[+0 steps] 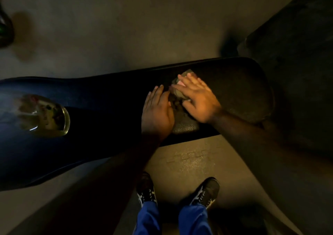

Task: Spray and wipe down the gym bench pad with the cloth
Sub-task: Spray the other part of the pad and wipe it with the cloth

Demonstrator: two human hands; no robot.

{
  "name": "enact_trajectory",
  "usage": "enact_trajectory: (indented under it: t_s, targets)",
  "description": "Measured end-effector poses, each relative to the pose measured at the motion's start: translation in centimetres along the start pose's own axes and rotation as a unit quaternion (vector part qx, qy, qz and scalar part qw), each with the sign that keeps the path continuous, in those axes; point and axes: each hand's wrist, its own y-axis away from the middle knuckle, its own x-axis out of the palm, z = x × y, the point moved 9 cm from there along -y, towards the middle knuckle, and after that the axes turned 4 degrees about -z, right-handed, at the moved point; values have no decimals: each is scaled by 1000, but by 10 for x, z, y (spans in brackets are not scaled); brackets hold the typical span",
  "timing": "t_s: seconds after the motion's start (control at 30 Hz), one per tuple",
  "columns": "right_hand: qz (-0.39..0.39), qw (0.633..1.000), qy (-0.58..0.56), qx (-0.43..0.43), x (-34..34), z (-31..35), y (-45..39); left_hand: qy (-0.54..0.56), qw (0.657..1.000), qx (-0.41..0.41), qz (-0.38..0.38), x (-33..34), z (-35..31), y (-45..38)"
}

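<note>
Pressing flat, fingers straight, the right hand [197,99] covers a crumpled olive cloth [180,92] on the dark padded bench [234,90]; the left hand [156,110] rests open just beside it.

Dim room, warm patchy light.
Hands [180,101] and floor [189,160] catch light; edges fall dark; bottle [45,115] smeared; wide-angle bend.

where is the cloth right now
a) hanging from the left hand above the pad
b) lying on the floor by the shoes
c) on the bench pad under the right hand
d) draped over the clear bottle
c: the cloth lies bunched on the bench pad with the right hand spread flat over it, while the left hand rests flat on the pad just beside it.
</note>
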Motion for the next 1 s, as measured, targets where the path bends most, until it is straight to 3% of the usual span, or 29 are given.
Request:
enact_trajectory:
  t_s: [0.07, 0.13, 0.2, 0.27, 0.3, 0.33, 0.43, 0.47, 0.57, 0.63, 0.67, 0.77, 0.8, 0.87, 0.93, 0.97, 1.0]
  targets:
    - [-59, 988, 24, 139, -14, -36, 12, -15, 1000, -8, -4, -10, 7, 15]
    - [-115, 953, 57, 275, -9, -38, 32, -43, 999, -10, 0, -16, 17, 30]
    - [-105, 975, 55, 186, 16, 18, 44, -54, 998, 3, 18, -18, 23, 36]
    - [-24, 997, 62, 29, 41, 51, 62, -46, 998, 14, 41, -20, 28, 37]
    - [-1, 997, 71, -2, 39, 46, 67, -40, 998, 15, 46, -24, 31, 38]
    - [-18, 996, 86, 25, 31, 30, 67, -37, 998, 15, 42, -29, 35, 39]
    - [-156, 944, 75, 280, 10, -6, 77, -47, 998, 3, 28, -45, 52, 41]
    - [-173, 940, 64, 288, 21, 15, 78, -53, 998, -6, 26, -50, 58, 42]
    - [-61, 995, 53, 59, 70, 103, 72, -70, 997, -23, 19, -62, 75, 44]
    - [-16, 997, 70, -34, 66, 101, 65, -80, 996, -25, 17, -67, 85, 44]
    - [-30, 996, 81, -7, 58, 86, 54, -86, 996, -32, 17, -69, 93, 45]
    - [-144, 952, 54, 264, 34, 45, 36, -112, 992, -44, 39, -63, 108, 46]
    - [-152, 949, 46, 272, 39, 63, 30, -116, 991, -39, 44, -61, 109, 48]
    - [-81, 989, 49, 111, 61, 117, 14, -103, 993, -27, 47, -60, 108, 47]
    - [20, 996, 82, -38, 65, 122, 4, -75, 995, -34, 49, -66, 113, 46]
    - [16, 994, 99, -35, 55, 107, -6, -66, 996, -45, 37, -71, 120, 47]
    - [-11, 993, 111, 25, 42, 87, -20, -68, 996, -55, 17, -76, 128, 48]
